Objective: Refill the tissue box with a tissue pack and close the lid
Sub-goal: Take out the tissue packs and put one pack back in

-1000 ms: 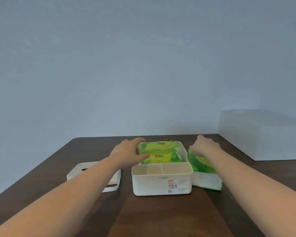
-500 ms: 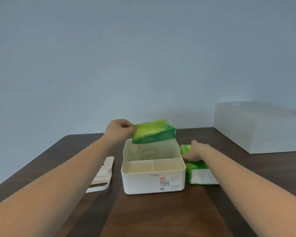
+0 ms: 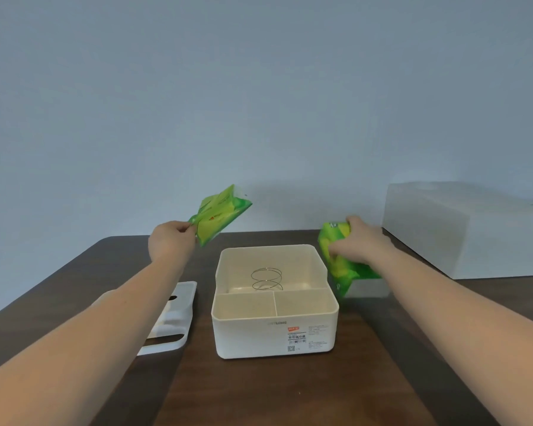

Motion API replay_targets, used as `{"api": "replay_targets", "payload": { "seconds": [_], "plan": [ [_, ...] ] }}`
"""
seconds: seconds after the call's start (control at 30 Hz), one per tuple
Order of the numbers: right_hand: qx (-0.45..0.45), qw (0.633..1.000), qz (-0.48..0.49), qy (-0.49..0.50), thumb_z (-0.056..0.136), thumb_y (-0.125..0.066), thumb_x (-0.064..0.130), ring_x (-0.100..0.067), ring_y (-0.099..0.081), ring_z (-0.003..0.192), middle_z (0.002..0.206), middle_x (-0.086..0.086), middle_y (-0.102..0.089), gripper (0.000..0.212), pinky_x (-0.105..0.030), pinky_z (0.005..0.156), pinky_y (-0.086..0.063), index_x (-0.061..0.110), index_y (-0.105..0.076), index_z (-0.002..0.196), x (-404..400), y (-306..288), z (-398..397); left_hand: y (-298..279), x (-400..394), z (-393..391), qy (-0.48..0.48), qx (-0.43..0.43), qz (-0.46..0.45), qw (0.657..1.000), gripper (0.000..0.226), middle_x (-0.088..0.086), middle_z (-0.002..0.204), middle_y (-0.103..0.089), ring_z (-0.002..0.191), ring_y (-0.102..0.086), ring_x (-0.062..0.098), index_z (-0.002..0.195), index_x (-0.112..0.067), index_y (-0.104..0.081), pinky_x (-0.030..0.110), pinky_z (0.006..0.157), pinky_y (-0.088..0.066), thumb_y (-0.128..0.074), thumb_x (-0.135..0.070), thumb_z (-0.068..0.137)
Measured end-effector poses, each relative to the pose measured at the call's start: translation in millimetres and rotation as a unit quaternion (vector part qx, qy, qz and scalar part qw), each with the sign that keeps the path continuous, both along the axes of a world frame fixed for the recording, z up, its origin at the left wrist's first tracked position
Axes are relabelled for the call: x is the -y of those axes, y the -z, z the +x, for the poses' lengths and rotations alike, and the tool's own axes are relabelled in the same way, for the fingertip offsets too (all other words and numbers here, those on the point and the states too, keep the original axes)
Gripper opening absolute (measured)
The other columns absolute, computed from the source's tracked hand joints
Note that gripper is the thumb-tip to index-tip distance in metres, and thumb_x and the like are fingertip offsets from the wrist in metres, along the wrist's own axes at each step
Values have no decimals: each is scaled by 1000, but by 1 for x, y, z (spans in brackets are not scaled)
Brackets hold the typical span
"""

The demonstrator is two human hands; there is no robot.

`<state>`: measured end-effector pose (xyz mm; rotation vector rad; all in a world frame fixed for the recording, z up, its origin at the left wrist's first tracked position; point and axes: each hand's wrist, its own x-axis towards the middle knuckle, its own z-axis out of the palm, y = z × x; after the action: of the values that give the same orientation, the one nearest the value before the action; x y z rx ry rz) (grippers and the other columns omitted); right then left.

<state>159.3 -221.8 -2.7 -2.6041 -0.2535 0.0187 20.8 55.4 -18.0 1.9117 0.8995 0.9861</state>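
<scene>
Tissue box (image 3: 274,330) sits open on the table (image 3: 259,395), its lid (image 3: 176,318) lying to its left. My left hand (image 3: 170,241) pinches a limp green wrapper (image 3: 219,215) in the air, and my right hand (image 3: 362,241) grips a full green tissue pack (image 3: 342,265) just right of the box.

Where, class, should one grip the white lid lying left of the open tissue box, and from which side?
Probably grip the lid by its long right edge, the one facing the tissue box, coming from above. It lies flat on the table, so only its edges offer purchase, and the left forearm covers its left part. Both hands currently hold green packs.
</scene>
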Motion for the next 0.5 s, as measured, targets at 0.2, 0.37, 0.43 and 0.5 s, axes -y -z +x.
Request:
{"api": "replay_targets", "payload": {
  "seconds": [0.2, 0.37, 0.43, 0.5],
  "plan": [
    [130, 977, 138, -93, 73, -70, 37, -39, -44, 128, 142, -14, -35, 88, -46, 105, -41, 40, -22, 147, -19, -48, -9, 26, -13, 9, 6, -101, 15, 995, 23, 14, 89, -77, 92, -68, 31, 91, -10, -79, 30, 68, -46, -57, -14, 85],
    [164, 943, 94, -275, 69, -74, 32, -31, -43, 129, 143, -9, -36, 92, -47, 107, -41, 44, -24, 145, -43, -66, -28, 41, -20, 14, 26, -187, 49, 981, 28, 7, 106, -75, 96, -67, 29, 107, -14, -75, 31, 72, -52, -55, -15, 87],
    [161, 921, 34, -353, 69, -76, 30, -28, -38, 134, 146, -8, -35, 94, -45, 111, -37, 43, -24, 146, -52, -64, -34, 44, -21, 14, 36, -199, 55, 978, 35, 6, 118, -70, 101, -66, 28, 122, -16, -67, 31, 69, -51, -56, -18, 89],
    [149, 898, -26, -413, 73, -77, 23, -25, -36, 135, 146, -8, -35, 93, -43, 113, -34, 39, -25, 148, -60, -60, -40, 45, -20, 13, 45, -195, 51, 978, 44, 6, 131, -63, 113, -61, 29, 134, -16, -56, 32, 73, -49, -56, -20, 89]
  ]
}}
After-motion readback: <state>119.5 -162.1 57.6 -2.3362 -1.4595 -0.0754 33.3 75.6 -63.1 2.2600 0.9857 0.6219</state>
